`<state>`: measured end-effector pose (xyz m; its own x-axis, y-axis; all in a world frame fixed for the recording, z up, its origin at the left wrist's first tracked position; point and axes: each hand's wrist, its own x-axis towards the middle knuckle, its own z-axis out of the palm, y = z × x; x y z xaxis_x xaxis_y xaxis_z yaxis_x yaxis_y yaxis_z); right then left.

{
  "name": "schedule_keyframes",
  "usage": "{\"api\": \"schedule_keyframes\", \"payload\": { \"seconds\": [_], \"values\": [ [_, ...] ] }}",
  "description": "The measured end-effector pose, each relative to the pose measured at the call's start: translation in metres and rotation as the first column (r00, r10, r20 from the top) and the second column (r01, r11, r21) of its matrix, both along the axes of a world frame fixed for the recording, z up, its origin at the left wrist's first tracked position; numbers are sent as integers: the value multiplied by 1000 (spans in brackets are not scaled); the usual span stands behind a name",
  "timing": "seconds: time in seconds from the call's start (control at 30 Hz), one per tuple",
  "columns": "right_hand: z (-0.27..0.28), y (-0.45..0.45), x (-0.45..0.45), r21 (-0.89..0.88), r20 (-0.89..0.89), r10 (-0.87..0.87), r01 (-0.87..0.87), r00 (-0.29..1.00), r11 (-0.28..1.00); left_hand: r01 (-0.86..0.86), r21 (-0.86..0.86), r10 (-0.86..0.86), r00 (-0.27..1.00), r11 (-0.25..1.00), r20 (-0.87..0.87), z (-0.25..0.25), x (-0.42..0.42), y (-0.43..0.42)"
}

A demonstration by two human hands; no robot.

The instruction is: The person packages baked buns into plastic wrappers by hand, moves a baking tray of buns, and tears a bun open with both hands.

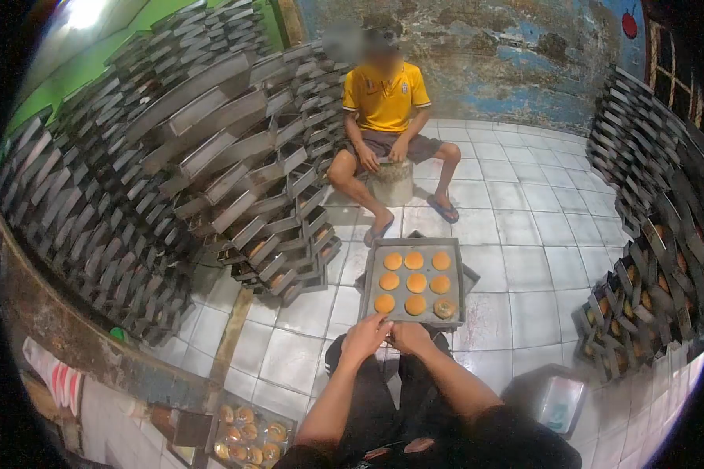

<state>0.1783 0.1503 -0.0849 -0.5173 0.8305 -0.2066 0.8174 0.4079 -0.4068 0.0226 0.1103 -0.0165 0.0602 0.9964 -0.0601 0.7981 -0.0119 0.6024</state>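
Note:
A square metal tray (pixel 403 283) with several round golden buns (pixel 415 283) in rows lies on a stack of trays in front of me. One bun (pixel 444 308) at its near right corner looks darker and swirled. At the tray's near edge are my left hand (pixel 365 336) and my right hand (pixel 409 338), close together. The fingers of both are curled. Whether they grip the rim or something small between them is too small to tell.
Tall stacks of metal trays (pixel 219 148) stand at left, more (pixel 649 289) at right. A person in a yellow shirt (pixel 386 98) sits on a round block (pixel 392 184) ahead. A tray of swirled buns (pixel 250 436) lies lower left, a plastic container (pixel 560 405) lower right.

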Motion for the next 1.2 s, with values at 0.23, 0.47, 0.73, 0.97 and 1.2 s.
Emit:
{"api": "schedule_keyframes", "payload": {
  "seconds": [0.23, 0.47, 0.73, 0.97, 1.2],
  "values": [
    [-19, 10, -3, -37, -63, -3, 1, 998, 999, -5, 21, 5, 999, 1000, 35, -10, -2, 6],
    [-18, 11, -4, -32, -58, 16, -18, 998, 999, -6, 33, 4, 998, 999, 61, -15, -3, 8],
    [-7, 87, -1, -27, -460, -252, 270, 852, 962, -215, 220, 172, 965, 951, 199, -38, -5, 17],
    [137, 154, 24, -148, -647, -319, 297, 692, 944, -188, 96, 149, 936, 977, 319, -38, -3, 22],
    [-23, -19, 47, 381, -238, -41, 132, 970, 915, -134, 137, 99, 967, 982, 236, -53, -8, 29]
  ]
}}
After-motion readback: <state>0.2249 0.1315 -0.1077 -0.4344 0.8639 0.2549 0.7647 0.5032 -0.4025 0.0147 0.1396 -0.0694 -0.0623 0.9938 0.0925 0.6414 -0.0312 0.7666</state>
